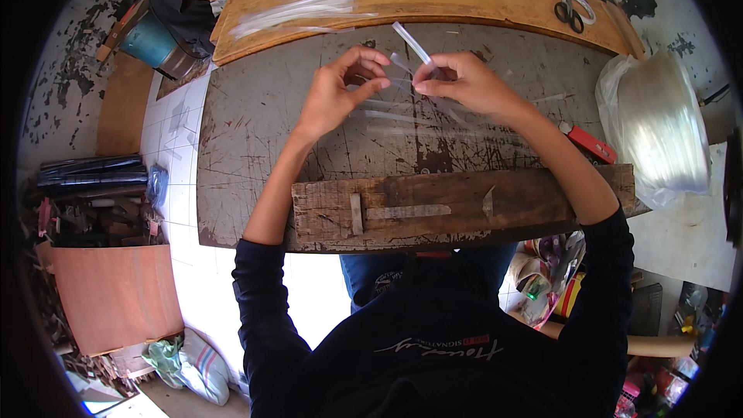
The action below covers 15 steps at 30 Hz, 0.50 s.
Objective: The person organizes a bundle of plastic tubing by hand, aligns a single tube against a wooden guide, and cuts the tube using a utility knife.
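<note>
My right hand (457, 81) pinches a narrow clear plastic strip (412, 42) between thumb and fingers, its whitish end slanting up and to the left. Facing it, my left hand (348, 85) has curled fingers, with the thumb apart from the index finger. A faint, see-through piece shows between the two hands, and whether the left fingertips touch it is hard to make out. Below them, several loose clear strips (402, 118) lie on the scratched grey tabletop (255, 131).
A worn wooden plank (464, 205) lies along the near edge under my forearms. At right are a red tool (588, 144) and a large roll of clear plastic (665, 124). Across the back, a wooden board (433, 4) bears more strips (302, 11) and scissors (570, 12). Another person (182, 0) sits far left.
</note>
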{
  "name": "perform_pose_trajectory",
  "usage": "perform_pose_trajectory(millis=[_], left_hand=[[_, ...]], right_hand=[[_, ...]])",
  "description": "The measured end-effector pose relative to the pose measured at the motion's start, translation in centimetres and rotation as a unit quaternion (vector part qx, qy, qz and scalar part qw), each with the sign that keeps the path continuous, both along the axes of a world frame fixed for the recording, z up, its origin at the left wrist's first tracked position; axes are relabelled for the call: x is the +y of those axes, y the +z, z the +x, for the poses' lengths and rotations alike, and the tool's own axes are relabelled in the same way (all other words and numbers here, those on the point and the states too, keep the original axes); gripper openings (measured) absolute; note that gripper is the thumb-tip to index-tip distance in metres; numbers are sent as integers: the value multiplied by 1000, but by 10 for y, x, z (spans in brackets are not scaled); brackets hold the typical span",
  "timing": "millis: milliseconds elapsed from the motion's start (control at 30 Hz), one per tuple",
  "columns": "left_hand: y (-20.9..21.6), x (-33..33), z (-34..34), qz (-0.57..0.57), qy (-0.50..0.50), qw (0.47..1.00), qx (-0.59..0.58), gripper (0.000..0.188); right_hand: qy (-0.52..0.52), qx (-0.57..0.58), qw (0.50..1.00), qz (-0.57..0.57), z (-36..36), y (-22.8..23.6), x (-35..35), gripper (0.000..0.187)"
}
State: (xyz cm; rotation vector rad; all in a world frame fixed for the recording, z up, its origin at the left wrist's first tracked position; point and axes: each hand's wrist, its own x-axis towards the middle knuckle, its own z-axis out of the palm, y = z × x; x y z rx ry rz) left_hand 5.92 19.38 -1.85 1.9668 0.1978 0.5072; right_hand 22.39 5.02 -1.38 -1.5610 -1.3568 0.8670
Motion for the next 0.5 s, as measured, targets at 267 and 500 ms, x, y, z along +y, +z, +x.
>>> perform_pose_trajectory(millis=[267, 500], left_hand=[[7, 11, -9, 147, 1, 986, 81, 15], [7, 31, -25, 364, -41, 927, 83, 16]], right_hand=[[-29, 81, 996, 4, -1, 23, -5, 16], [-9, 229, 966, 117, 9, 27, -6, 20]])
